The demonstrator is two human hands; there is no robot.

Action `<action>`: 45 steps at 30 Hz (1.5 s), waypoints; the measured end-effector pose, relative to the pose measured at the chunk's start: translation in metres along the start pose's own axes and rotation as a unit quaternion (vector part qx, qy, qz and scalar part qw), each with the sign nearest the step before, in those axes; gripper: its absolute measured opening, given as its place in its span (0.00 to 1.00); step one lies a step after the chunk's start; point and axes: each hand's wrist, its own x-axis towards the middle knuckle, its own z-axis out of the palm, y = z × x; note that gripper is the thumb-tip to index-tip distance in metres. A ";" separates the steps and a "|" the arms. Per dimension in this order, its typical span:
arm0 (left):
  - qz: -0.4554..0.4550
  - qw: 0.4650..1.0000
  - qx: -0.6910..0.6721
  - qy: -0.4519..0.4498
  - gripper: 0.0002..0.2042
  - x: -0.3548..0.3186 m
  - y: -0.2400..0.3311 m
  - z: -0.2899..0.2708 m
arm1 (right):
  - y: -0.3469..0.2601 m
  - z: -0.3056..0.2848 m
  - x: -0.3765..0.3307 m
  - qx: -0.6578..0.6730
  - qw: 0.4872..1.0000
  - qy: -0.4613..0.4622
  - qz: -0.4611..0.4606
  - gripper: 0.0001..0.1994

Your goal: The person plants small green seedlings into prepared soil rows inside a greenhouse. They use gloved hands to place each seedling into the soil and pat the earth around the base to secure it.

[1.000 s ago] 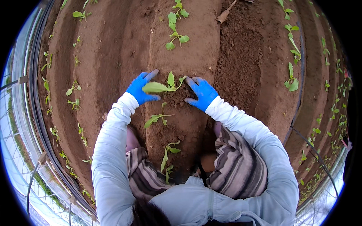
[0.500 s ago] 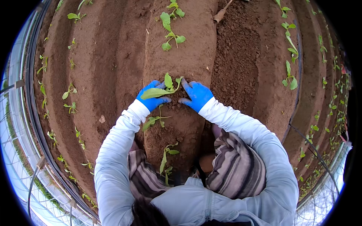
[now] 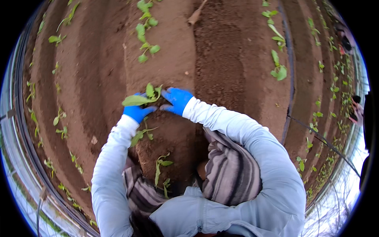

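Note:
A leafy green seedling (image 3: 136,100) stands in the brown soil of the raised bed, between my two blue-gloved hands. My left hand (image 3: 137,113) is at its left side, thumb stretched toward the stem base; a broad leaf covers part of the other fingers. On the right, my right hand (image 3: 178,101) has thumb and forefinger apart, fingertips at the soil close to the stem. Neither hand visibly grips the plant. Nearer to me in the same row grow a second seedling (image 3: 139,136) and a third seedling (image 3: 158,168).
Farther up the bed are more seedlings (image 3: 146,49). A brown-bladed hand tool (image 3: 194,17) lies at the bed's far right edge, beside a loose-soil furrow (image 3: 219,67). A dark hose (image 3: 290,75) runs along the right-hand bed. Another person (image 3: 356,110) is at the far right.
My view has swung to the right, so the bed and hands appear farther left. Both hands stay about the same seedling, with little visible change in their pose.

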 end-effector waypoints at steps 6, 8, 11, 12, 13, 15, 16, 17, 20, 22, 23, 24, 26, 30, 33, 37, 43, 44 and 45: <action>-0.085 0.995 -0.052 0.024 0.29 -0.071 -0.028 -0.048 | 0.106 -0.057 -0.034 -0.091 0.976 0.189 0.062 0.21; -0.112 0.993 0.003 0.046 0.28 -0.106 -0.036 -0.062 | 0.172 -0.080 -0.046 -0.175 0.955 0.185 0.154 0.26; -0.140 0.986 -0.022 0.083 0.24 -0.176 -0.042 -0.059 | 0.221 -0.112 -0.026 -0.276 0.935 0.110 0.194 0.34; -0.179 0.977 -0.084 0.076 0.24 -0.194 -0.021 -0.060 | 0.232 -0.119 -0.015 -0.295 0.929 0.101 0.198 0.34; -0.221 0.962 -0.147 0.066 0.23 -0.204 0.011 -0.063 | 0.243 -0.123 -0.005 -0.311 0.924 0.090 0.203 0.35; -0.245 0.961 -0.125 0.022 0.23 -0.208 0.080 -0.070 | 0.255 -0.115 -0.004 -0.327 0.900 0.056 0.283 0.36; -0.243 0.960 -0.136 0.026 0.23 -0.208 0.109 -0.071 | 0.247 -0.106 -0.007 -0.331 0.895 0.047 0.295 0.36; -0.241 0.959 -0.147 0.032 0.23 -0.211 0.128 -0.070 | 0.230 -0.096 -0.012 -0.337 0.890 0.039 0.304 0.36; -0.256 0.929 -0.255 0.078 0.23 -0.221 0.144 -0.052 | 0.187 -0.049 -0.052 -0.241 0.920 0.094 0.294 0.36; -0.258 0.914 -0.299 0.095 0.24 -0.216 0.149 -0.045 | 0.156 -0.018 -0.089 -0.184 0.947 0.063 0.255 0.33; -0.257 0.924 -0.269 0.085 0.24 -0.209 0.147 -0.041 | 0.152 -0.001 -0.113 -0.164 0.963 0.078 0.201 0.34; -0.261 0.933 -0.235 0.081 0.24 -0.206 0.145 -0.038 | 0.133 0.006 -0.122 -0.139 0.972 0.065 0.181 0.38; -0.256 0.944 -0.185 0.090 0.24 -0.190 0.154 -0.040 | 0.105 0.013 -0.132 -0.120 0.987 0.042 0.100 0.40; -0.268 0.944 -0.165 0.098 0.24 -0.191 0.141 -0.029 | 0.127 0.026 -0.132 -0.208 0.976 -0.052 -0.049 0.35; -0.258 0.952 -0.134 0.100 0.23 -0.197 0.132 -0.029 | 0.152 0.006 -0.112 -0.273 0.955 -0.070 -0.087 0.28; -0.255 0.944 -0.128 0.167 0.22 -0.197 0.121 -0.022 | 0.180 -0.021 -0.102 -0.244 0.967 0.047 0.060 0.23; -0.270 0.933 -0.139 0.195 0.22 -0.209 0.130 -0.026 | 0.145 0.005 -0.110 -0.193 0.967 -0.029 0.166 0.21; -0.246 0.938 -0.131 0.207 0.21 -0.211 0.124 -0.021 | 0.143 0.013 -0.117 -0.160 0.968 -0.011 0.195 0.19; -0.245 0.938 -0.131 0.206 0.21 -0.213 0.122 -0.020 | 0.143 0.022 -0.123 -0.125 0.966 0.007 0.225 0.18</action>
